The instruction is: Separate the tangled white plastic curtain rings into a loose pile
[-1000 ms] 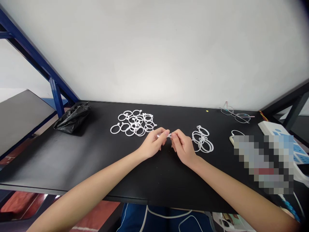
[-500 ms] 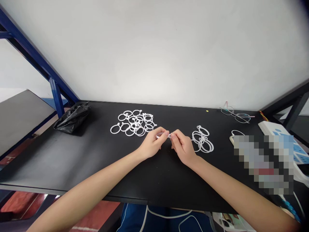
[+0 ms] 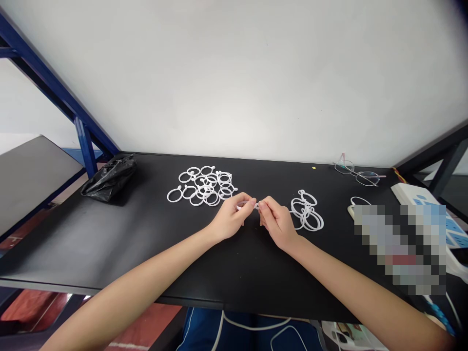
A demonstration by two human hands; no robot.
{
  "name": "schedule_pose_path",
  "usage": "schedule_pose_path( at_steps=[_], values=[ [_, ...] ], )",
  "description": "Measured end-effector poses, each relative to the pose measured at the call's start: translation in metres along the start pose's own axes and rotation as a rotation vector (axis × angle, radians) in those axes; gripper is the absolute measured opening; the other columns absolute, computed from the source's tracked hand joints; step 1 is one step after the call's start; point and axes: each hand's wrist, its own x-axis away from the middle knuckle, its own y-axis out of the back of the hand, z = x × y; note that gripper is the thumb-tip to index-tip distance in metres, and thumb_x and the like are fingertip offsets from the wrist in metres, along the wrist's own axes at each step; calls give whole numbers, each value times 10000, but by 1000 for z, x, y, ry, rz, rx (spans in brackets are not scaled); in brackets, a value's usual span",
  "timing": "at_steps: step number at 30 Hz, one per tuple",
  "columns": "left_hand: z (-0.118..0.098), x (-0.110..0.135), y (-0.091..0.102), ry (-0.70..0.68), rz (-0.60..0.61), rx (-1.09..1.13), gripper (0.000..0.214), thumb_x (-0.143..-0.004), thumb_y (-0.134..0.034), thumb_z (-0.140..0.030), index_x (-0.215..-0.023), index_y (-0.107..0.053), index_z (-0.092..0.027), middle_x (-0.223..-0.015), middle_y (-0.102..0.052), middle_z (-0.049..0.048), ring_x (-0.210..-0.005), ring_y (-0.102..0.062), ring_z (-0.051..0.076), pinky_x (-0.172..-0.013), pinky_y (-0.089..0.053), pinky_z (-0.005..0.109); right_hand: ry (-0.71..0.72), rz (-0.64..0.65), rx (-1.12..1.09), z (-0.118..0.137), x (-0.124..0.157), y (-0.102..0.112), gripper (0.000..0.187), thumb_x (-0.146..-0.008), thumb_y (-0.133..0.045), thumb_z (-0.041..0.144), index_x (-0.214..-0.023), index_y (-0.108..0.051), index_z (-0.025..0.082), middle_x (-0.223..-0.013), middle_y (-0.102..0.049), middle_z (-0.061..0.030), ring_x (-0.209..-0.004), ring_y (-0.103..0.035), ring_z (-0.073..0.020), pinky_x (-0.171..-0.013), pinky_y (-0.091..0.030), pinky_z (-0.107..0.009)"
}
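Observation:
Both hands meet over the middle of a black table [image 3: 109, 243]. My left hand [image 3: 232, 217] and my right hand [image 3: 278, 222] each pinch one end of a small white plastic ring [image 3: 256, 205], which is mostly hidden by the fingertips. A loose heap of several white rings [image 3: 203, 186] lies just behind my left hand. A smaller stack of white rings [image 3: 306, 211] rests right beside my right hand.
A crumpled black plastic bag [image 3: 109, 178] sits at the table's far left. Eyeglasses [image 3: 356, 173] lie at the back right near the wall. A blurred-out item [image 3: 400, 246] and a white-and-blue box [image 3: 435, 214] occupy the right side. White cables [image 3: 256, 329] hang below the front edge.

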Motion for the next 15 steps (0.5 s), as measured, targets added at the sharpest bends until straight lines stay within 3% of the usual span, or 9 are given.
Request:
schedule_pose_path(
  at_steps=[15],
  values=[
    [2,0,-1,5,4,-1,403,-919,-451,-535,-787,-542,-167,-607,-440,-43,-508,-450,83,-490,-369,206,6,-11,16,-1,0,0,332,-1008,-367,430,-752,-429,227,-508,-401,65,-445,-416,-108,-503,-430,-243]
  ],
)
